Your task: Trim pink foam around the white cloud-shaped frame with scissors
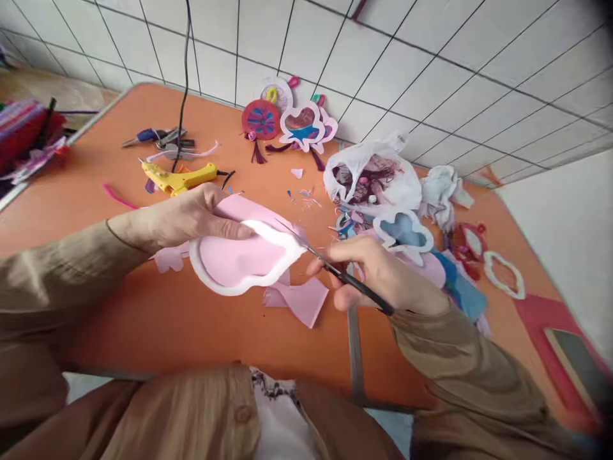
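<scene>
Head view: the left hand (194,222) gripped a pink sheet (234,259) with a white wavy border (232,291) above the orange worktop (191,335); the right hand (380,268) gripped black-handled scissors (353,281), their blades (300,239) at the border's right-hand tip; pink scraps (306,301) lay below; a yellow glue gun (181,179) lay beyond the left hand; a plastic bag (402,188) sat near the tiled wall (265,29).

No readable text or labels.

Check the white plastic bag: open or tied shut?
Open: the white plastic bag gapes, baring dark red threads inside.
</scene>
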The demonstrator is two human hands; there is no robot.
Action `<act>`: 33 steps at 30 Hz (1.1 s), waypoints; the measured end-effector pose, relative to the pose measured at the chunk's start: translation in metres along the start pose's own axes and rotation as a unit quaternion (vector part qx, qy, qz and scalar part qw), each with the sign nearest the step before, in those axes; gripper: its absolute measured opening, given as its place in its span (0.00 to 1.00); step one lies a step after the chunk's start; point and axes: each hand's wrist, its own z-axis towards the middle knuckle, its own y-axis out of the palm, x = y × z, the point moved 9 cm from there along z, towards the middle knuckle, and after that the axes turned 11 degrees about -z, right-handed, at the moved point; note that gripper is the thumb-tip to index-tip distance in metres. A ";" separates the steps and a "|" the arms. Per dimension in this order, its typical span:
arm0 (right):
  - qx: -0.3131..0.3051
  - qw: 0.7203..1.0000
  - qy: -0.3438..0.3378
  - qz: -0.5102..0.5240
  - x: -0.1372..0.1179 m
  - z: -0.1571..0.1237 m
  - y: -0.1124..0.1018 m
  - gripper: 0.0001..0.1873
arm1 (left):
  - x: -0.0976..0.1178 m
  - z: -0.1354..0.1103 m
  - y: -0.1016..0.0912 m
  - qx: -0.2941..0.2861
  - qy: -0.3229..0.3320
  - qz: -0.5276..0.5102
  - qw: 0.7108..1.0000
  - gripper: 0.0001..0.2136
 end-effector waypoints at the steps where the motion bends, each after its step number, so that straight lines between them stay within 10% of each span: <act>1: 0.000 1.000 -0.001 -0.003 0.000 -0.001 0.000 0.42 | 0.000 0.000 0.000 0.001 -0.001 0.000 1.000 0.19; 33: 0.012 0.998 -0.032 -0.050 -0.005 -0.003 -0.005 0.41 | -0.002 0.000 0.005 -0.020 -0.007 -0.010 1.000 0.16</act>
